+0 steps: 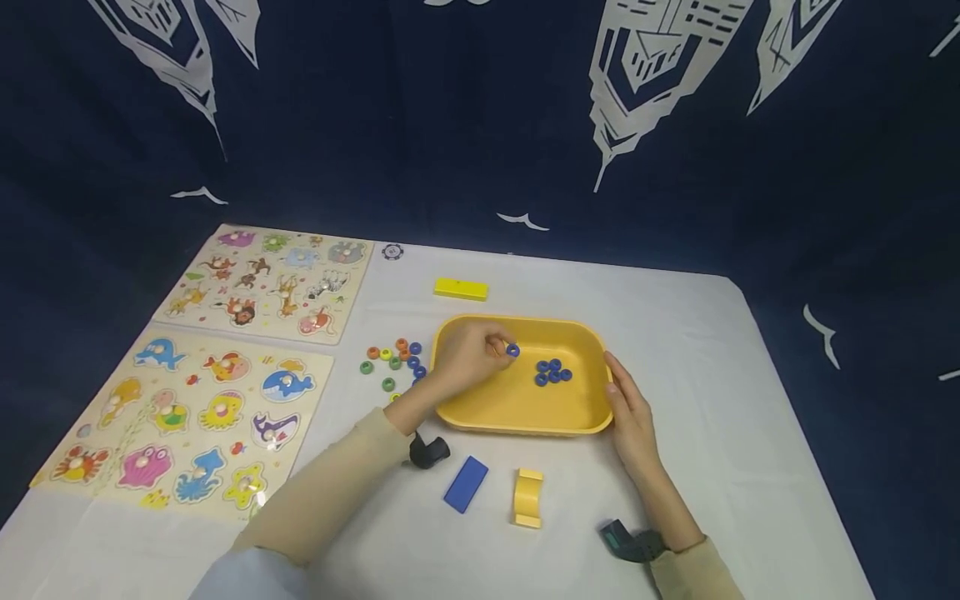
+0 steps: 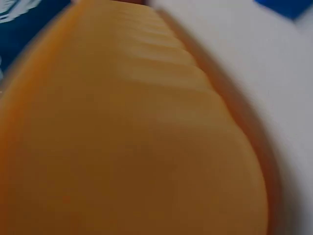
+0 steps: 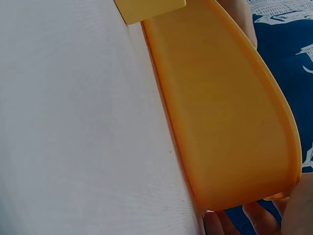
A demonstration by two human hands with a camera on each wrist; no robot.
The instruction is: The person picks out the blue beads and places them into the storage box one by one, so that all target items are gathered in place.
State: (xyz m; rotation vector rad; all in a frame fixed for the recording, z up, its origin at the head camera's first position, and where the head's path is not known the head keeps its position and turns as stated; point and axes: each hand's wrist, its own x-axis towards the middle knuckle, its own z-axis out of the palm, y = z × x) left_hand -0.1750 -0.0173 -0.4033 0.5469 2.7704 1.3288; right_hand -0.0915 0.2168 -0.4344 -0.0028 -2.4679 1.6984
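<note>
A yellow tray point(image 1: 487, 421) stands on the white-covered table, with several blue beads point(image 1: 554, 376) grouped inside it. My left hand point(image 1: 471, 357) pinches another blue bead point(image 1: 513, 350) between thumb and fingertips above the tray's left half. At the tray's right end, my right hand point(image 1: 633, 412) holds the side, its thumb by the rim and its fingers point(image 3: 259, 218) along the outer wall. The tray's wall point(image 2: 137, 137) fills most of the left wrist view, so the left fingers are hidden there.
Loose coloured beads point(image 1: 395, 363) lie left of the tray. A yellow block point(image 1: 461, 289) sits behind it. In front are a blue block point(image 1: 466, 484) and a yellow arched block point(image 1: 527, 498). Two animal puzzle boards point(image 1: 258, 283) point(image 1: 187, 417) cover the table's left side. A round chip point(image 1: 392, 252) lies at the back.
</note>
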